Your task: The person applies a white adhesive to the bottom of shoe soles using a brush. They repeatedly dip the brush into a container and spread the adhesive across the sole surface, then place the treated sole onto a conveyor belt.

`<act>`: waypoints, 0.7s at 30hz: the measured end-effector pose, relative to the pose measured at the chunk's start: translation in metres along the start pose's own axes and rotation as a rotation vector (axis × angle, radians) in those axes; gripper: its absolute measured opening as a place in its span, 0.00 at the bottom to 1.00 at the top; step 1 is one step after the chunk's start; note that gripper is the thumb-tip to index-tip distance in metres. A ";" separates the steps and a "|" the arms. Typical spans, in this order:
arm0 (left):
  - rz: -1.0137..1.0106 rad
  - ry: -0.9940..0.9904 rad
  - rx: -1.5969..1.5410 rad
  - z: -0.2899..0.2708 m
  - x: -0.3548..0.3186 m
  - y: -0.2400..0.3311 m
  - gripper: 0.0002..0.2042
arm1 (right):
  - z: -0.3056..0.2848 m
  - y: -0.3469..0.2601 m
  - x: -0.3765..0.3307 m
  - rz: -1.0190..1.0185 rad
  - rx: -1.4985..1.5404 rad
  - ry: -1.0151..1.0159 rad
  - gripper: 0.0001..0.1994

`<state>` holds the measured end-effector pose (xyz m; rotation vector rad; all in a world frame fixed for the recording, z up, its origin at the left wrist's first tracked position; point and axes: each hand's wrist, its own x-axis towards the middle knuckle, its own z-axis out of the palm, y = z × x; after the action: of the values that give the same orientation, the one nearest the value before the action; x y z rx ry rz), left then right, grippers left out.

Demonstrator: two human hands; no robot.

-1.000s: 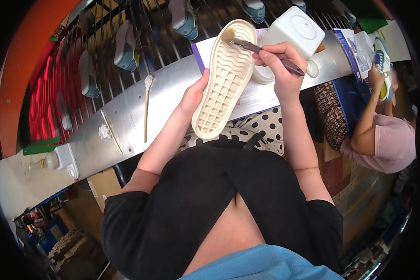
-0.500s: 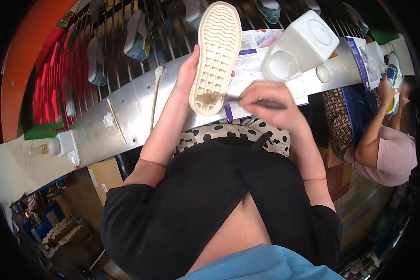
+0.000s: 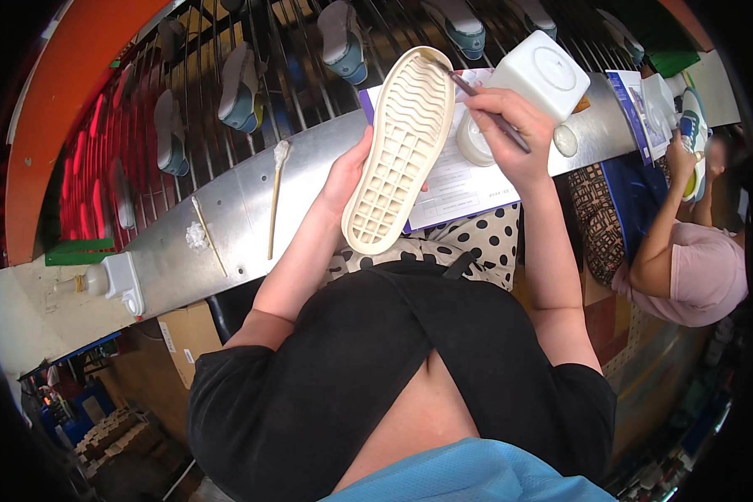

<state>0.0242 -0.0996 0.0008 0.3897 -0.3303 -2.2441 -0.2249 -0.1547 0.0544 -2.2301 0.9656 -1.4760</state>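
Note:
A cream shoe sole [image 3: 396,155] is held up by my left hand [image 3: 349,171], which grips it from its left edge, thumb showing there and a fingertip at the right edge. Its hollow side, with wavy ribs above and a square grid below, faces me. In my right hand [image 3: 519,134] is a slim dark-handled brush [image 3: 500,122], pinched between the fingers. The brush tip reaches the inner rim at the sole's upper right end. Beside that hand stands a white plastic container [image 3: 548,74] with a round opening, partly hidden by my fingers.
Printed sheets [image 3: 456,191] lie on the metal ledge [image 3: 309,138], with cotton-tipped sticks [image 3: 276,197] to the left. Beyond is a rack of metal bars carrying several shoes [image 3: 241,92]. On the right, a person in pink [image 3: 699,268] holds a shoe [image 3: 692,138].
My right hand has carried the brush up from the sole's lower end to its upper right end. The sole sits lower in view and leans more to the right.

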 end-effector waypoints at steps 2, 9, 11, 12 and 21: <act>0.001 -0.011 0.024 0.001 0.001 0.000 0.33 | 0.006 -0.001 -0.002 0.048 0.023 0.042 0.07; 0.031 -0.033 0.088 0.002 0.010 0.000 0.33 | 0.031 -0.028 -0.018 0.215 0.355 -0.061 0.07; 0.072 0.032 0.077 0.000 0.011 0.000 0.33 | 0.030 -0.037 -0.023 0.326 0.553 -0.125 0.07; 0.090 0.037 0.078 -0.001 0.011 0.000 0.33 | 0.031 -0.041 -0.024 0.400 0.630 -0.110 0.07; 0.202 -0.054 0.016 -0.019 0.019 0.023 0.35 | 0.045 -0.065 -0.042 0.223 0.488 -0.184 0.08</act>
<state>0.0353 -0.1307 -0.0119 0.2906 -0.3981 -2.0575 -0.1712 -0.0836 0.0432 -1.8038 0.6802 -1.2226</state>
